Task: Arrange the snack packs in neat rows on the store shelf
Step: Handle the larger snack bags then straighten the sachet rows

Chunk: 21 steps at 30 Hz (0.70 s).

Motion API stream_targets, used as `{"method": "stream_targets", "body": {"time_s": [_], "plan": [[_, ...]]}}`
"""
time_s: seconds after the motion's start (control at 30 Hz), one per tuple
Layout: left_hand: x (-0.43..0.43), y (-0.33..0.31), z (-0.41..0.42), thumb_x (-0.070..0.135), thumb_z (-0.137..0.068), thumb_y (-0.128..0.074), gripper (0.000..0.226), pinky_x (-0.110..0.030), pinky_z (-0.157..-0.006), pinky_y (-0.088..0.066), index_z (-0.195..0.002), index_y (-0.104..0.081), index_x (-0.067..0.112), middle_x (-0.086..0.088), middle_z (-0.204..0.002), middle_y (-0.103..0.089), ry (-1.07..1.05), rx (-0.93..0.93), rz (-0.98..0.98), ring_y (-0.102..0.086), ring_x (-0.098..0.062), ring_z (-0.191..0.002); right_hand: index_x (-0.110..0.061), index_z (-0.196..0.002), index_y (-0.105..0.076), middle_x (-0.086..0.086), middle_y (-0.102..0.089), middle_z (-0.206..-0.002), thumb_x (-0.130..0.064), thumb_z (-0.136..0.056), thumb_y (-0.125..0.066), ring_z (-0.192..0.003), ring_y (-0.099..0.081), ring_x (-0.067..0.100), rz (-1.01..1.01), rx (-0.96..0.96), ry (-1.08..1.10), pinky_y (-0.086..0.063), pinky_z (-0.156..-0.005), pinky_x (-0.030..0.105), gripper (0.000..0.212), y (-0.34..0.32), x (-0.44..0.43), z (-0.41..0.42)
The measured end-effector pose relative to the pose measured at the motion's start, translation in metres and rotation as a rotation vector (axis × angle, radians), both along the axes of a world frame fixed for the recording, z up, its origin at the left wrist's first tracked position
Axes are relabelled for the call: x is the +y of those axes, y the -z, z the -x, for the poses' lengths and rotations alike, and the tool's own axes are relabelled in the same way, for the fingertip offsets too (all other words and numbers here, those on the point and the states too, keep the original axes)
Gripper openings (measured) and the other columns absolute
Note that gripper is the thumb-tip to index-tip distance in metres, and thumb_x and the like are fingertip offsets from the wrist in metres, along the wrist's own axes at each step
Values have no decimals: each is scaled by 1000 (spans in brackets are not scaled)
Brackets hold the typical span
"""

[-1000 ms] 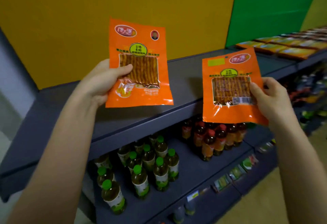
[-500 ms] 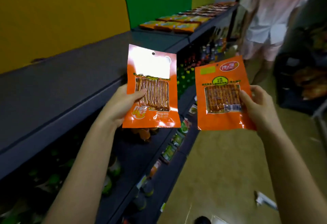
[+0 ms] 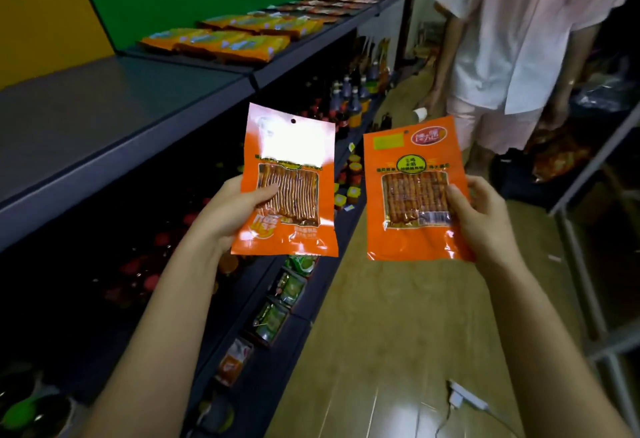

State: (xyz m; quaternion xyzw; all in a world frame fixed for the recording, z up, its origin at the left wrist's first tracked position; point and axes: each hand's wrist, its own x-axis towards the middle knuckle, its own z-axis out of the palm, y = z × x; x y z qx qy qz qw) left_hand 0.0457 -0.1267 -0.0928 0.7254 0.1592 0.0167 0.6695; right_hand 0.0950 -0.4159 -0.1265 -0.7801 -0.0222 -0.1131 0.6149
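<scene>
I hold two orange snack packs upright in front of me. My left hand (image 3: 232,210) grips the left snack pack (image 3: 289,174) by its left edge, thumb across the clear window. My right hand (image 3: 479,210) grips the right snack pack (image 3: 414,191) by its right edge. Both packs hang over the aisle, to the right of the dark grey top shelf (image 3: 104,108). Rows of orange snack packs (image 3: 221,41) lie flat further along that shelf, with more behind them toward its far end.
Lower shelves carry bottles (image 3: 349,105), jars (image 3: 353,174) and small packets (image 3: 284,295). A person in a pale shirt and shorts (image 3: 512,42) stands in the aisle ahead on the right. A white power strip (image 3: 465,399) lies on the wooden floor. A metal rack (image 3: 595,264) stands right.
My view has swung right along the aisle, off the shelf and onto the floor and the standing person. Both hands keep their packs, which now sit lower and closer together.
</scene>
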Motion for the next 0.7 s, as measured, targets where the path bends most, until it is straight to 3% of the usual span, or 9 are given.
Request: {"method": "stream_targets", "body": {"time_s": [0.23, 0.4, 0.53, 0.6, 0.7], "plan": [[-35, 16, -105, 17, -91, -55, 9, -27, -59, -52, -87, -57, 24, -1, -81, -68, 66, 55, -42, -67, -14, -66, -30, -84, -54, -2, -64, -86, -18, -94, -50, -78, -62, 17, -25, 30, 40, -50, -74, 35, 17, 21, -33, -89], [-43, 26, -199, 17, -91, -55, 9, -28, -58, -50, -88, -56, 25, -2, -84, -67, 100, 78, -41, -66, -17, -70, -29, -90, -53, 6, -66, -95, -21, -95, -48, -80, -65, 21, -57, 69, 14, -53, -70, 34, 12, 30, -37, -172], [-41, 32, -282, 15, -91, -55, 8, -29, -60, -51, -95, -58, 21, -4, -87, -68, 117, 84, -40, -66, -18, -72, -28, -94, -50, -5, -63, -91, -24, -95, -46, -78, -64, 12, -46, 89, 6, -52, -63, 21, 6, 32, -32, -248], [-38, 30, -328, 14, -90, -56, 13, -32, -64, -52, -103, -59, 17, -7, -91, -69, 128, 84, -40, -66, -20, -75, -28, -96, -51, 0, -65, -95, -26, -95, -47, -81, -66, 16, -62, 107, -7, -54, -68, 27, 5, 31, -31, -287], [-41, 26, -398, 15, -90, -56, 10, -32, -64, -52, -99, -58, 21, -5, -89, -68, 162, 93, -54, -67, -21, -76, -24, -107, -48, 0, -64, -95, -29, -95, -46, -80, -66, 18, -89, 170, 10, -54, -68, 29, 13, 26, -35, -347]]}}
